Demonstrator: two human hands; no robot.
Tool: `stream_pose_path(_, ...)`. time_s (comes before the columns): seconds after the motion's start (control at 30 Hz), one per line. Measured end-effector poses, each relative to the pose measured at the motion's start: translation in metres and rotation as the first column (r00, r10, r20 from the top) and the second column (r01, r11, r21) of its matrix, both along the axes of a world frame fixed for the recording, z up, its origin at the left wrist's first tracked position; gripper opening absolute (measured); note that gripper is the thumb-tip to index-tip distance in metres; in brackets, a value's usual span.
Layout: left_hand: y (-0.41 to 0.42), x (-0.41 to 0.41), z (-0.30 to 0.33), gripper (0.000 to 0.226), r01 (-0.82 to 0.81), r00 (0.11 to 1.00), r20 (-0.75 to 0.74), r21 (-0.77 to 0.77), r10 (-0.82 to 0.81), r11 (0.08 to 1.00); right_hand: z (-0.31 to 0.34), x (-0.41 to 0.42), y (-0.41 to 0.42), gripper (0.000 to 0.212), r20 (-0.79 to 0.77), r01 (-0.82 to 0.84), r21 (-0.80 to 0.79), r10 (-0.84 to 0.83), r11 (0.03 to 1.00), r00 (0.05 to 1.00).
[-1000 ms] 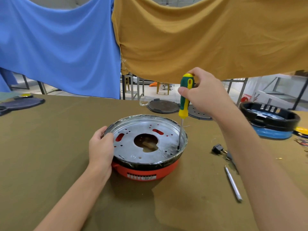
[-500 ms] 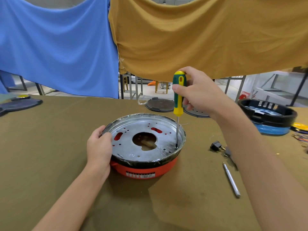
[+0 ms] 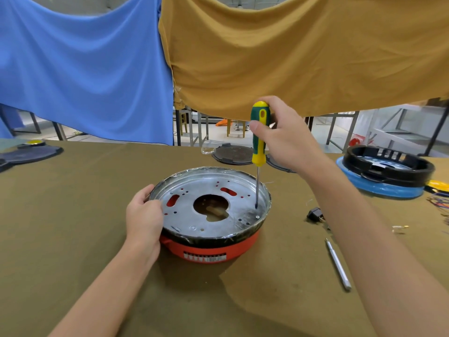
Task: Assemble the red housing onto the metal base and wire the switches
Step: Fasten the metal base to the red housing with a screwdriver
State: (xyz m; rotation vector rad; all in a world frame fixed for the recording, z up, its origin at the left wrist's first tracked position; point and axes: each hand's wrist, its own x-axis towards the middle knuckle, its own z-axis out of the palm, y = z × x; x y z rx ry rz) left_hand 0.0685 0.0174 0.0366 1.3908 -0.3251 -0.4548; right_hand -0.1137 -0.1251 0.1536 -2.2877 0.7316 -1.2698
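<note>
Red housing [image 3: 209,249] sits mid-table under metal base [image 3: 194,215], left hand [image 3: 143,215] gripping the rim, right hand [image 3: 286,137] pinching upright screwdriver [image 3: 259,142]; keep shaft vertical, press down, brace against spin.

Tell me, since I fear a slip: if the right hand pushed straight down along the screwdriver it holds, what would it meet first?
Most likely the metal base: the screwdriver in the right hand stands nearly upright, tip at a spot near the base's right rim.
</note>
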Motion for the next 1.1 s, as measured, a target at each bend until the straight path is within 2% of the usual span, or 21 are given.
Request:
stream_pose_path(0.17,0.001,0.003,0.002,0.071,0.009,1.0,-0.03,-0.013,-0.009,1.0,0.002,-0.007,-0.004,0.021,0.105,-0.1,0.087,0.091,0.991,0.99)
stream_pose_path(0.3,0.004,0.003,0.006,0.073,0.026,0.998,-0.049,-0.017,-0.027,1.0,0.008,-0.028,0.0,0.023,0.284,-0.122,0.194,0.063,0.973,0.957)
stream_pose_path(0.4,0.006,0.004,0.01,0.069,0.063,0.997,-0.049,0.028,-0.062,0.998,-0.008,-0.049,0.002,0.02,0.299,-0.14,0.328,0.038,0.934,0.953)
stream_pose_path(0.47,0.009,0.005,0.012,0.063,0.108,0.994,-0.038,0.066,-0.106,0.992,-0.028,-0.063,0.004,0.024,0.334,-0.208,0.494,0.036,0.844,0.942)
stream_pose_path(0.57,0.01,0.004,0.014,0.056,0.126,0.989,0.064,0.125,-0.135,0.984,-0.065,-0.079,0.007,0.028,0.454,-0.344,0.707,-0.024,0.618,0.891)
stream_pose_path(0.63,0.011,0.002,0.012,0.056,0.122,0.977,0.148,0.191,-0.151,0.974,-0.087,-0.085,0.007,0.021,0.551,-0.433,0.751,-0.112,0.498,0.827)
stream_pose_path(0.7,0.01,0.0,0.01,0.051,0.148,0.977,0.115,0.234,-0.179,0.961,-0.099,-0.089,0.004,0.018,0.611,-0.492,0.748,-0.175,0.444,0.772)
stream_pose_path(0.77,0.011,0.002,0.01,0.047,0.169,0.979,0.074,0.234,-0.191,0.957,-0.105,-0.091,0.002,0.016,0.605,-0.477,0.75,-0.185,0.459,0.774)
stream_pose_path(0.83,0.012,0.008,0.011,0.05,0.167,0.977,0.094,0.225,-0.192,0.96,-0.107,-0.094,0.0,0.019,0.556,-0.409,0.767,-0.193,0.494,0.809)
stream_pose_path(0.9,0.012,0.014,0.012,0.053,0.18,0.973,0.105,0.211,-0.206,0.961,-0.11,-0.095,-0.001,0.018,0.456,-0.292,0.795,-0.207,0.531,0.866)
stream_pose_path(1.0,0.01,0.018,0.013,0.055,0.2,0.975,0.059,0.195,-0.215,0.96,-0.115,-0.093,0.002,0.006,0.264,-0.087,0.816,-0.235,0.571,0.935)
stream_pose_path(1.1,0.008,0.024,0.013,0.053,0.22,0.973,0.019,0.205,-0.229,0.954,-0.119,-0.088,0.005,0.009,0.161,0.006,0.79,-0.217,0.613,0.963)
